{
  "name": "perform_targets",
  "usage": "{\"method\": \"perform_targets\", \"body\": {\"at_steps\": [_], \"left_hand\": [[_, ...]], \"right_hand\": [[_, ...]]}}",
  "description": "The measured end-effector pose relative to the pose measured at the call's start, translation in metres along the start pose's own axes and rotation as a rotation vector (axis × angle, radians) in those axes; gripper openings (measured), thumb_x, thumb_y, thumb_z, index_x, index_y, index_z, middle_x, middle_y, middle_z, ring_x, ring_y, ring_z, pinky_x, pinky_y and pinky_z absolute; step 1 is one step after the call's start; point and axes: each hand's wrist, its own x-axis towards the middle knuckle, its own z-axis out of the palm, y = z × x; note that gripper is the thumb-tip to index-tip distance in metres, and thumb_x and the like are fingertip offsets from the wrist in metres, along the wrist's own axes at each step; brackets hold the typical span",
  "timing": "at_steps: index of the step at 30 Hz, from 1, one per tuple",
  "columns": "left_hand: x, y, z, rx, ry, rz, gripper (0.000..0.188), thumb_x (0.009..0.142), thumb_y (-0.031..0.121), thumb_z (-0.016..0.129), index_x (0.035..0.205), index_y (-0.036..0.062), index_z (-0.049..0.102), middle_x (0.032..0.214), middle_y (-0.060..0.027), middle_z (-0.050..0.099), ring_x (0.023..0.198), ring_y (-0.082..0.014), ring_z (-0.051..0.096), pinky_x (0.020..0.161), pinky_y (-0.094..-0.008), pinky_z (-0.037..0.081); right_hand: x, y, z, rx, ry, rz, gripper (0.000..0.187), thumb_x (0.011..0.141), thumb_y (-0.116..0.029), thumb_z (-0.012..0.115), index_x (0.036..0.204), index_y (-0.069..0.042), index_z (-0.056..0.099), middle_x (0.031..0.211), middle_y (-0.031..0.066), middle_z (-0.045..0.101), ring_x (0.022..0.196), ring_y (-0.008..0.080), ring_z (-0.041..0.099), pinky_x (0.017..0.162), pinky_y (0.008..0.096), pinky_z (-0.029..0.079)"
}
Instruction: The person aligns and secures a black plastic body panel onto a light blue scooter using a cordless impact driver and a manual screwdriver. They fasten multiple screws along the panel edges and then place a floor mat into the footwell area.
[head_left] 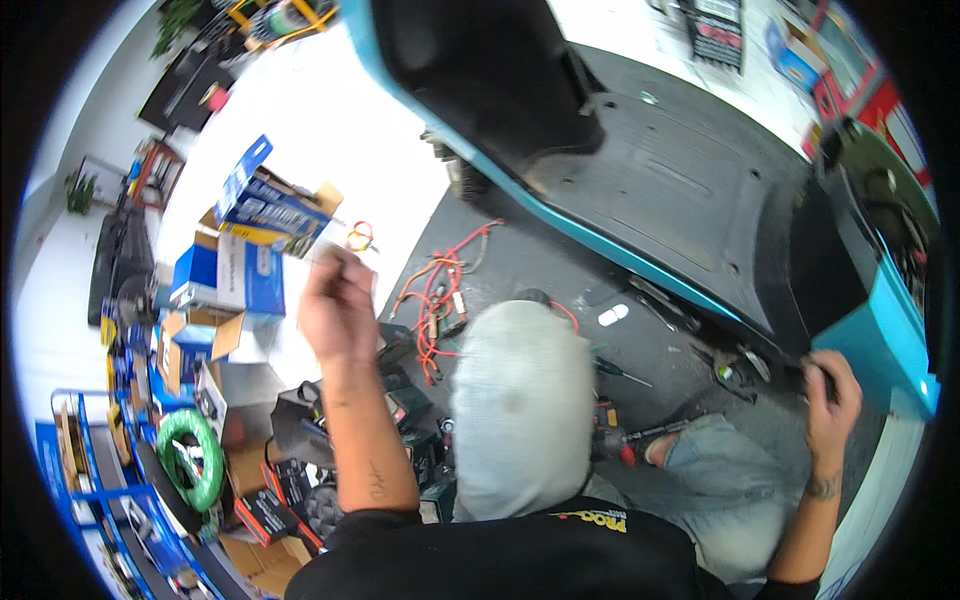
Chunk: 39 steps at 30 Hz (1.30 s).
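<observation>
My left hand (342, 308) is raised at the left, in front of blue boxes (262, 272); its fingers are smeared by motion, so what they hold, if anything, cannot be made out. At the right, my right hand (832, 396) has its fingers curled against the lower edge of a teal scooter body (868, 345). Something dark shows between those fingers, too unclear to name. The scooter's dark footboard (665, 150) stretches across the upper right. Between my arms rises my bent knee (522, 400) in pale jeans.
Red cables (440, 300) lie tangled on the dark mat, left of my knee. A screwdriver (625, 373) and a small white piece (612, 315) lie right of it. Open cartons, a green-wrapped tyre (190, 460) and a blue rack (95, 490) crowd the left side.
</observation>
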Motion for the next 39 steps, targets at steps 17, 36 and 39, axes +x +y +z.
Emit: {"method": "perform_targets", "body": {"at_steps": [17,36,39], "left_hand": [[-0.198,-0.277,-0.31,1.571,-0.575,-0.853,0.043,0.095,0.035,0.061,0.1,-0.0042,0.079,0.105,-0.0324,0.076,0.105,-0.0472,0.075,0.096,-0.054,0.058],[-0.067,-0.239,-0.256,1.653,-0.643,-0.738,0.041,0.097,0.041,0.067,0.105,0.0026,0.08,0.107,-0.0309,0.075,0.097,-0.0483,0.073,0.087,-0.0532,0.06],[-0.045,-0.253,-0.206,1.628,-0.742,-0.606,0.041,0.097,0.041,0.068,0.105,0.0031,0.079,0.107,-0.0304,0.075,0.097,-0.0482,0.073,0.087,-0.0533,0.06]], "right_hand": [[-0.077,-0.041,0.234,-0.156,-1.124,-0.3,0.058,0.079,-0.036,0.087,0.125,-0.004,0.071,0.12,0.0203,0.074,0.112,0.0397,0.071,0.096,0.052,0.057],[0.025,-0.126,-0.003,-0.351,-0.87,0.13,0.075,0.075,-0.052,0.088,0.135,-0.013,0.065,0.095,0.0169,0.078,0.087,0.0429,0.075,0.076,0.0513,0.059],[0.024,-0.155,-0.092,-0.464,-0.796,0.147,0.076,0.069,-0.041,0.096,0.134,-0.015,0.065,0.095,0.0155,0.077,0.085,0.042,0.074,0.074,0.0497,0.059]]}}
